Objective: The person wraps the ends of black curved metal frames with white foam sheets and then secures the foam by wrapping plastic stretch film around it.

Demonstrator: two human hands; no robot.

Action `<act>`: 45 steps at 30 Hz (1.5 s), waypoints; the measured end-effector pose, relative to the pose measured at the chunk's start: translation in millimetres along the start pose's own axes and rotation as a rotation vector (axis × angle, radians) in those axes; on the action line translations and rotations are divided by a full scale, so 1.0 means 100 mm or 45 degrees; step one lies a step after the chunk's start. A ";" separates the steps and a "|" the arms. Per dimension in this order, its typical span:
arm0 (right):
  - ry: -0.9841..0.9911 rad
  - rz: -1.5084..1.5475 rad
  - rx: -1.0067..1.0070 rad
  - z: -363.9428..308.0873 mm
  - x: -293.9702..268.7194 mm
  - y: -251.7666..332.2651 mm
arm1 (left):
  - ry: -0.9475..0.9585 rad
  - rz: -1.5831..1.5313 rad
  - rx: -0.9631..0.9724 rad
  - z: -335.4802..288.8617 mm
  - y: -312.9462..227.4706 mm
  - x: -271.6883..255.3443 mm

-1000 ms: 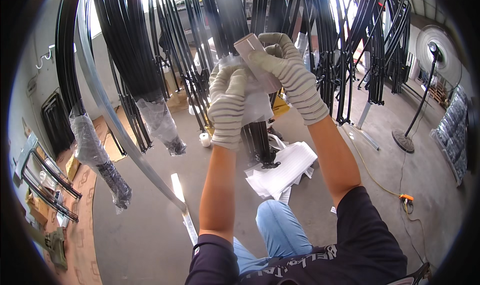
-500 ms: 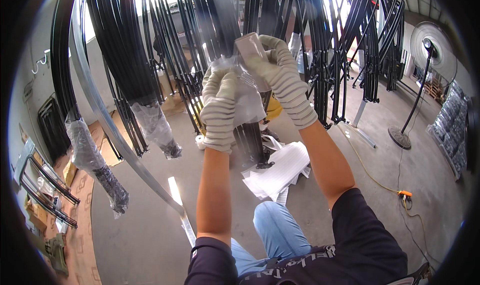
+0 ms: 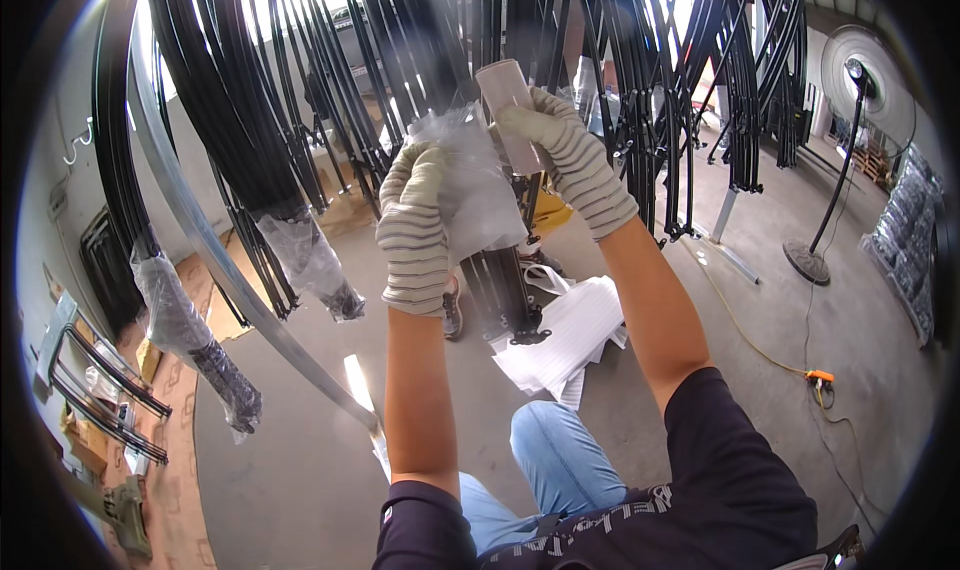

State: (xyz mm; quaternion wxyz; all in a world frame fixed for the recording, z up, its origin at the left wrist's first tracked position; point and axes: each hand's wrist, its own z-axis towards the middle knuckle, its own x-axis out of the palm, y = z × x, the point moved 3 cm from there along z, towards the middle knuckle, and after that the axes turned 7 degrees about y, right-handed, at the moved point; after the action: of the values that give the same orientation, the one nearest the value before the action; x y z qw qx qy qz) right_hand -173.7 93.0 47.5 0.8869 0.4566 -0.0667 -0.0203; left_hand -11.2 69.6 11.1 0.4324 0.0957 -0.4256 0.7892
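In striped white gloves, both my hands are raised at a hanging bundle of black metal tubes (image 3: pixel 497 285). Translucent wrapping (image 3: pixel 482 195) covers part of the bundle above its lower ends. My left hand (image 3: pixel 415 190) is closed on the wrapping's left edge, its fingertips partly hidden. My right hand (image 3: pixel 560 135) is wrapped round a pale, brownish roll of plastic film (image 3: pixel 507 88), tilted at the right side of the bundle. Crumpled film stretches between the two hands.
More black tube bundles (image 3: pixel 215 100) hang left and right, some with plastic-wrapped ends (image 3: pixel 195 325). White foam sheets (image 3: pixel 565 335) lie on the floor below. A curved metal bar (image 3: pixel 225 245) crosses at left. A standing fan (image 3: pixel 850 100) and an orange socket on a cable (image 3: pixel 820 377) are at right.
My left hand has moved slightly left and down, and the film between my hands is spread wider. My right hand still holds the roll. A shoe now shows behind the bundle.
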 end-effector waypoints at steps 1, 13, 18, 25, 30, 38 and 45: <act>0.024 -0.045 0.025 -0.01 0.00 0.02 | 0.000 -0.002 -0.001 0.00 0.00 0.01; 0.428 0.194 0.101 -0.40 0.14 0.49 | 0.008 0.099 0.030 -0.02 0.03 0.06; 0.017 -0.125 -0.001 -0.31 -0.21 0.70 | 0.072 0.157 0.038 0.00 0.07 0.06; -0.594 -1.572 0.050 -0.05 0.22 0.72 | 0.037 0.173 0.190 0.04 0.10 0.03; 0.053 -0.288 0.220 0.03 0.23 0.57 | 0.073 0.360 0.278 0.03 0.08 0.08; 0.025 -0.625 0.423 -0.09 0.86 0.75 | 0.278 0.000 0.095 -0.04 -0.02 0.00; 0.065 -0.625 0.511 -0.18 0.67 0.91 | -0.015 0.278 -0.126 0.06 -0.14 0.56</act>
State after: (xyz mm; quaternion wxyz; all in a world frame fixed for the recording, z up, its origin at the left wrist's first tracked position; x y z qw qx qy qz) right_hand -106.7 153.7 117.7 0.7490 0.6254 0.0650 -0.2087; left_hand -35.9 103.1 52.2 0.3456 0.0319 -0.4744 0.8090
